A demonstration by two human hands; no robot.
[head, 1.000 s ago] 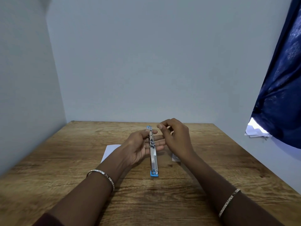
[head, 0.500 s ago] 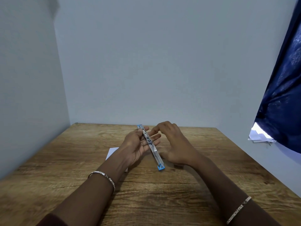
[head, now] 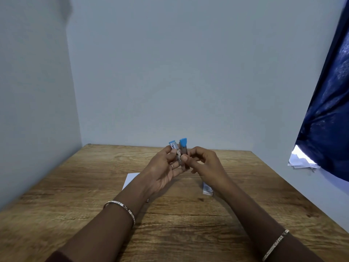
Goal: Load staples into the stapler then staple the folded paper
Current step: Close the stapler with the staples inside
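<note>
The stapler point(head: 179, 154) is up in the air between my two hands, over the far part of the table point(head: 94, 186). Its two long halves stand almost straight up, blue tips on top, close side by side. My left hand point(head: 162, 167) pinches the left half. My right hand point(head: 204, 163) pinches the right half. I think the halves are about to fold shut. The paper point(head: 132, 178) lies flat under my left wrist, nearer that hand.
</note>
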